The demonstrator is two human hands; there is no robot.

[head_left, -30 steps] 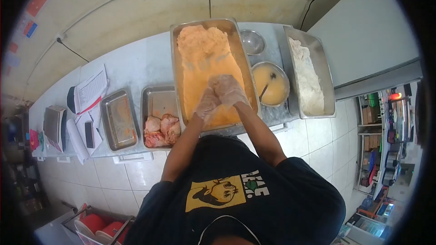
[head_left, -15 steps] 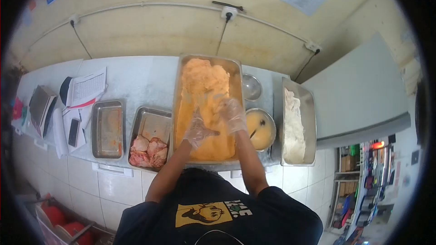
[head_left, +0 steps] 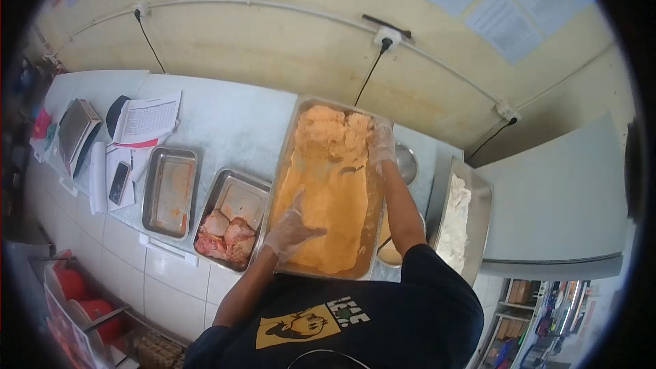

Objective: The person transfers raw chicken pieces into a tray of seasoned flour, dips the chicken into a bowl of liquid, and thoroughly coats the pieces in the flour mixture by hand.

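A large metal tray (head_left: 279, 181) holds orange breading flour (head_left: 335, 212), with orange-coated lumps, likely chicken pieces (head_left: 326, 126), heaped at its far end. My left hand (head_left: 292, 231), in a clear plastic glove, is open over the near left of the flour, thumb and fingers spread, nothing in it. My right hand (head_left: 381, 143), gloved the same way, is at the far right inside the tray, against the coated lumps. Its fingers are partly hidden, so I cannot make out whether it grips one.
Raw chicken (head_left: 229, 238) lies in a smaller tray (head_left: 254, 188). Farther left are a stained tray (head_left: 171, 193), a phone (head_left: 119, 183) and papers (head_left: 147, 119). On the right stand a metal bowl (head_left: 408, 162), a partly hidden bowl of yellowish liquid (head_left: 391, 254) and a tray of white flour (head_left: 454, 222).
My right hand has moved from mid-tray to the far right. The coated lumps now sit farther back, baring more flour. My left hand has drawn slightly back. The view has shifted and tilted.
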